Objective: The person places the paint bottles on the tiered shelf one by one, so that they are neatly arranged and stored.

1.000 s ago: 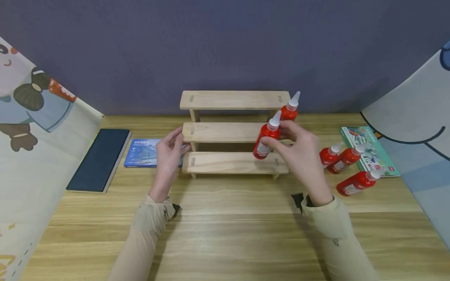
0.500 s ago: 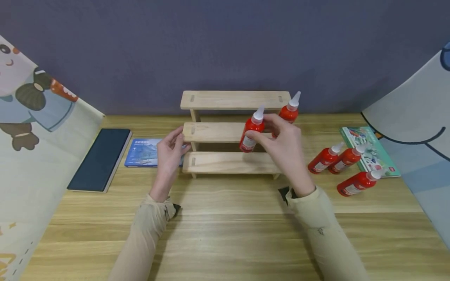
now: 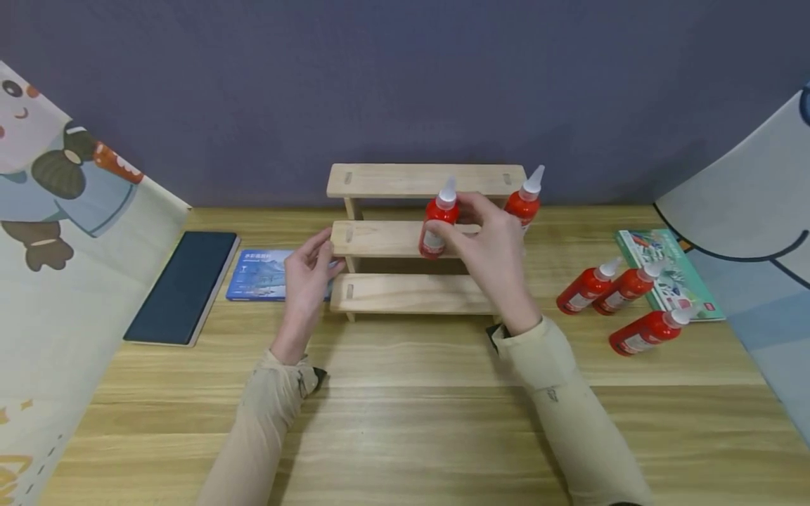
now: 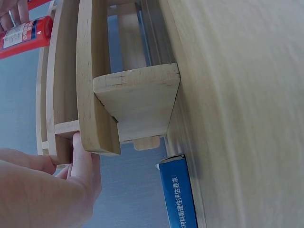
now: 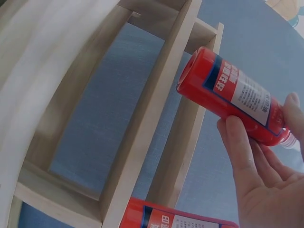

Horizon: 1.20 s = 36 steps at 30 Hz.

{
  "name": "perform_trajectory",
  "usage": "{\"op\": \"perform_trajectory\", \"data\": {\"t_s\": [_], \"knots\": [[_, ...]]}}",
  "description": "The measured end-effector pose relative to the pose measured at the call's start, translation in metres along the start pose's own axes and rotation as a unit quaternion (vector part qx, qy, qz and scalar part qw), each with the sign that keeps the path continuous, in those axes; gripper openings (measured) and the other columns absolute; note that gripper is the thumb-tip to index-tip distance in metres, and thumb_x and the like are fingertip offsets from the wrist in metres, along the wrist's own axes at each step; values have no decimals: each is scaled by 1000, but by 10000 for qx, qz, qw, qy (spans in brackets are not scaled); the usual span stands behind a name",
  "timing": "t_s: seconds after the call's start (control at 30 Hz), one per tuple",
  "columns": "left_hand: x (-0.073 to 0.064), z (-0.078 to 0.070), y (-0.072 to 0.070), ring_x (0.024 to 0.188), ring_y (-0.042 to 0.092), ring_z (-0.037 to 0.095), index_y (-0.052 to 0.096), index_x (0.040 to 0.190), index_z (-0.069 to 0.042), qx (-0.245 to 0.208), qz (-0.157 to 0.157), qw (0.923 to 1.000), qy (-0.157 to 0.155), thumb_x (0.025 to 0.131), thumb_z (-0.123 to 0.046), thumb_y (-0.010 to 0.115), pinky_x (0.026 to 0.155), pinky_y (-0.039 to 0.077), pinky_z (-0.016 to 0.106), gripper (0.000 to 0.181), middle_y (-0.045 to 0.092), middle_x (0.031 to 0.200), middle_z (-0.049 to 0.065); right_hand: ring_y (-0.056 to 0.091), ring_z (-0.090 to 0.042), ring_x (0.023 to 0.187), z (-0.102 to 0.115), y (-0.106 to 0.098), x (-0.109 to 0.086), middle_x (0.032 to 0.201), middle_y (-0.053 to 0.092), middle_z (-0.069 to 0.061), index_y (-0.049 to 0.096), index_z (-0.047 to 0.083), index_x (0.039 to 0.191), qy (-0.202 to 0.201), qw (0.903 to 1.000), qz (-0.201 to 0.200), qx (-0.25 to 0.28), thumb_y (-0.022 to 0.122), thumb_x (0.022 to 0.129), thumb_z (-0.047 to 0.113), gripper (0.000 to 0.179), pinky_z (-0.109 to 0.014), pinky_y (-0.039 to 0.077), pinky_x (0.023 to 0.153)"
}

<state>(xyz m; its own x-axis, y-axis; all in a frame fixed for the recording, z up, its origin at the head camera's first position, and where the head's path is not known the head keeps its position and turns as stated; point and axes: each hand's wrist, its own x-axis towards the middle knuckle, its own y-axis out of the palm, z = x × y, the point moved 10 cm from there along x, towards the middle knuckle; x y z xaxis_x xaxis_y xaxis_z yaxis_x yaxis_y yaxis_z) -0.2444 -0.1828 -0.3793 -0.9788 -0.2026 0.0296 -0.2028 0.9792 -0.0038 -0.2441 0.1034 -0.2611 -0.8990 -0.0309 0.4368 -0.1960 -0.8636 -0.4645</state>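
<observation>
A pale wooden three-step stand (image 3: 399, 294) stands on the table by the wall. My left hand (image 3: 306, 270) grips the left end of its middle board, fingers tucked beneath in the left wrist view. My right hand (image 3: 490, 242) pinches a red squeeze bottle (image 3: 435, 242) with a white pointed nozzle between thumb and fingers. The bottle is nearly upright over the middle board, and its bare underside shows in the right wrist view (image 5: 187, 71). Behind that hand, another red bottle (image 3: 522, 204) stands at the stand's right end, its lower part hidden.
Three more red bottles (image 3: 585, 289) stand on the table (image 3: 405, 422) to the right, before a green book (image 3: 673, 277). Left of the stand lie a blue box (image 3: 258, 275) and a dark book (image 3: 182, 288). A dark wall (image 3: 405, 84) rises behind.
My right hand has carried the red bottle leftward and slightly toward the wall, from the stand's right part to nearer its middle. The left hand keeps its grip on the board.
</observation>
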Motion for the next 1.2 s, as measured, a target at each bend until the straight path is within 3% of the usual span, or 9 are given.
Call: {"op": "perform_trajectory", "data": {"t_s": [0.27, 0.6, 1.2], "knots": [[0, 0, 1, 106, 68, 17, 55, 153, 2, -84, 25, 10000, 46, 116, -13, 50, 100, 62, 27, 40, 62, 141, 24, 74, -21, 104, -1, 5, 10, 117, 79, -9, 75, 4, 128, 41, 10000, -37, 71, 93, 88, 24, 48, -39, 68, 83], [0, -1, 1, 117, 67, 30, 56, 153, 0, -34, 8, 10000, 5, 116, -14, 50, 98, 63, 27, 40, 60, 145, 21, 74, -26, 104, -4, 12, 15, 115, 79, -13, 76, 3, 126, 71, 9999, -64, -63, 95, 86, 20, 47, -42, 64, 90], [0, 0, 0, 106, 67, 18, 54, 153, 3, -157, 9, 9999, 69, 116, -12, 49, 101, 62, 27, 40, 62, 140, 25, 74, -26, 109, -4, 18, 17, 120, 78, -12, 76, 6, 129, 84, 9993, -19, -361, 93, 88, 29, 50, -43, 64, 91]]}}
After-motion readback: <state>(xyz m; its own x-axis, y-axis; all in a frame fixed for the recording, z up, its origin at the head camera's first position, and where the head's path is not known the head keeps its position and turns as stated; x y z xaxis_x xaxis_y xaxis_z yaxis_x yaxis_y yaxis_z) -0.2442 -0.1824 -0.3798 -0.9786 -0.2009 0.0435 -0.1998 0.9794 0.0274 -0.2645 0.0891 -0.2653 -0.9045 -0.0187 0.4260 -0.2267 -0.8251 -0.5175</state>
